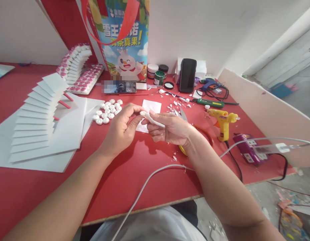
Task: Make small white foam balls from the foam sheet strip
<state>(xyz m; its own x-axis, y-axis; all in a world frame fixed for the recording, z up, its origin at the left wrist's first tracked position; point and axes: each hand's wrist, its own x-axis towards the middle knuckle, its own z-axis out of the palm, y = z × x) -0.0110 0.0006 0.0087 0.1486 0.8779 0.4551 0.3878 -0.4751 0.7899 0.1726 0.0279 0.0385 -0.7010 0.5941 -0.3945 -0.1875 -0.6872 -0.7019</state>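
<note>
A soft white strip (155, 120), curled into a small coil at its left end, is held in the air between my hands. My left hand (123, 129) pinches the coiled end between thumb and fingers. My right hand (168, 127) grips the rest of the strip, thumb on top and fingers curled beneath. Left of my left hand lies a cluster of several small white coiled pieces (106, 115). White paper (152, 105) rests on the table behind and below my hands. Scissors (181, 115) with orange-yellow handles lie partly hidden behind my right wrist.
White fanned panels (31, 124) stand at left on flat boards (69, 134). Pink-and-white decorated pieces (87, 80), a printed bag (127, 43), paint jars (159, 77) and phones (188, 75) are behind. A yellow glue gun (222, 122), green cutter (210, 102) and purple box (250, 149) lie right. A cable (149, 177) crosses the front.
</note>
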